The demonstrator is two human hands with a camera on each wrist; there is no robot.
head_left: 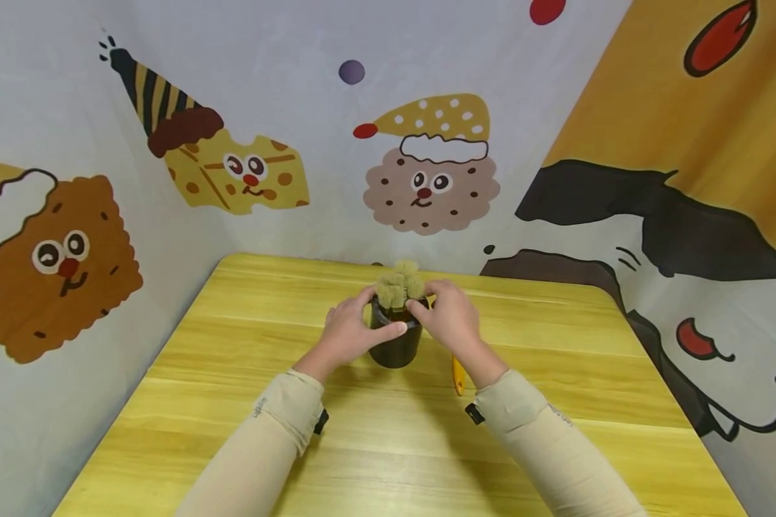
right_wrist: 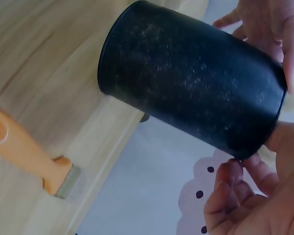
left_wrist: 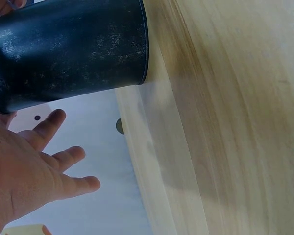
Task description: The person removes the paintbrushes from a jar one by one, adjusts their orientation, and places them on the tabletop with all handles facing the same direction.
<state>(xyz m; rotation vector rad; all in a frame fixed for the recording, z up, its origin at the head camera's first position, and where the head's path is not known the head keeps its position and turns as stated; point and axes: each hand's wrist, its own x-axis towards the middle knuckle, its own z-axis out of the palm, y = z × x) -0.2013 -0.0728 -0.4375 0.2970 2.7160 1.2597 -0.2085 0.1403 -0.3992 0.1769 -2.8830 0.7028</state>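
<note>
A black flowerpot [head_left: 394, 346] stands upright on the wooden table, with a fuzzy yellow-green plant [head_left: 397, 283] rising from its mouth. My left hand [head_left: 350, 329] is at the left of the rim, its thumb stretched across the front. In the left wrist view the other fingers [left_wrist: 66, 159] of that hand spread out loosely beside the pot. From the right, my right hand [head_left: 454, 316] pinches the rim, thumb over the edge beside the plant. Its remaining fingers [right_wrist: 230, 181] are bent just outside the rim in the right wrist view.
On the table [head_left: 543, 345], just right of the pot, lies a paintbrush [right_wrist: 27, 152] with an orange handle, partly under my right forearm in the head view. A cloth backdrop [head_left: 336, 165] with cartoon figures hangs behind the table and along both its sides.
</note>
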